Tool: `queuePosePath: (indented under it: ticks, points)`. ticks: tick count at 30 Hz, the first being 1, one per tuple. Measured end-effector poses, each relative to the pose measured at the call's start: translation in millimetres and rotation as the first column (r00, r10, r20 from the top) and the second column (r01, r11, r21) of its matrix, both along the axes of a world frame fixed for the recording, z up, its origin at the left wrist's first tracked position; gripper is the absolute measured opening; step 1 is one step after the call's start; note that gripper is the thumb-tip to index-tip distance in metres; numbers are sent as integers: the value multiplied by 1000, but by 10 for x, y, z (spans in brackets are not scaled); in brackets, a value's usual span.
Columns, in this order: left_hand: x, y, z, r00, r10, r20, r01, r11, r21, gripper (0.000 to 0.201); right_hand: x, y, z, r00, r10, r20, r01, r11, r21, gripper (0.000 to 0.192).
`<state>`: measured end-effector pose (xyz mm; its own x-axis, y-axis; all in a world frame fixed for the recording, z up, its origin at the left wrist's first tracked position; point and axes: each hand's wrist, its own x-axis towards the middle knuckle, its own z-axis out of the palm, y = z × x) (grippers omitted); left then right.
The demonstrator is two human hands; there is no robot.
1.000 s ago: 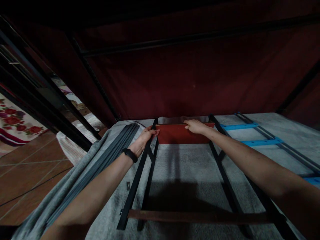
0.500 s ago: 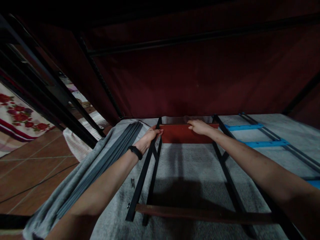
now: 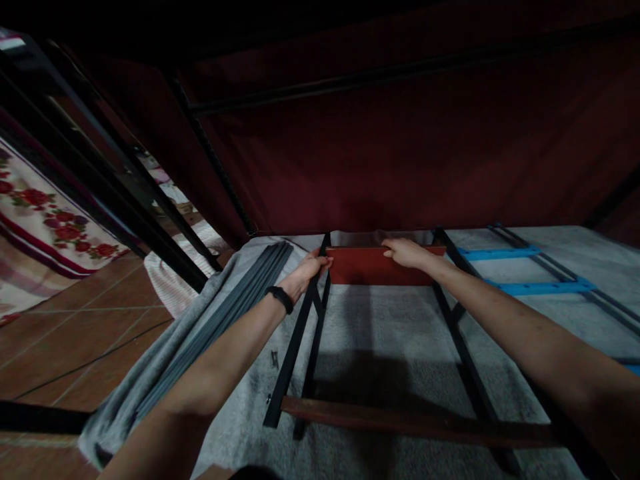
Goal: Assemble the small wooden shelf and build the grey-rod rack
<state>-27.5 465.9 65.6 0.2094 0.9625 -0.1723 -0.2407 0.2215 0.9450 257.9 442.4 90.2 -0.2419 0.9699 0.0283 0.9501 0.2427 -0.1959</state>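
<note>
A black metal frame [image 3: 295, 347] with paired side bars lies on a grey cloth [image 3: 380, 320]. A reddish-brown board [image 3: 355, 267] spans its far end, and a darker brown board [image 3: 400, 421] crosses the near end. My left hand [image 3: 307, 272], with a black band [image 3: 280, 299] on its wrist, is closed around the frame's far left corner, thumb near the board's end. My right hand [image 3: 404, 253] grips the top edge of the reddish-brown board, right of its middle; the fingers behind are hidden. Small metal fasteners [image 3: 275, 360] lie left of the frame.
Several long grey tubes [image 3: 235, 313] lie along the cloth's left side. Blue crosspieces [image 3: 540, 287] on dark tubes lie at the right. A dark red fabric wall [image 3: 400, 160] stands behind. Black posts [image 3: 165, 233] rise at the left, over a tiled floor [image 3: 95, 340].
The view has shifted slightly, so everything sits a little farther right. Both hands keep their places on the frame and board.
</note>
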Motion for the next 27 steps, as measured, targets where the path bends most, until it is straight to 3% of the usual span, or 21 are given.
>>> queuePosePath:
  ticks: [6, 10, 13, 17, 21, 24, 27]
  points:
    - [-85, -118, 111, 989, -18, -147, 23, 999, 29, 32, 36, 8, -55, 999, 31, 17, -32, 999, 18, 42]
    - [-595, -347, 143, 945, 119, -304, -63, 980, 190, 24, 123, 122, -207, 1000, 22, 2, -22, 998, 62, 45]
    - [-1163, -752, -44, 893, 213, -397, -150, 971, 184, 11, 202, 225, -337, 999, 34, -41, -30, 995, 97, 49]
    - [-1668, -1398, -550, 787, 268, -556, -188, 962, 197, 18, 270, 269, -423, 995, 41, -88, -33, 995, 90, 51]
    - [-1704, -1771, -930, 667, 289, -687, -167, 956, 239, 18, 285, 237, -419, 995, 45, -93, -36, 994, 100, 51]
    - [-1623, -1912, -968, 634, 345, -692, -183, 936, 300, 27, 294, 234, -415, 995, 61, -77, -52, 992, 114, 50]
    - [-1570, -2011, -896, 510, 303, -805, -133, 952, 275, 25, 319, 262, -431, 995, 76, -70, -67, 989, 130, 48]
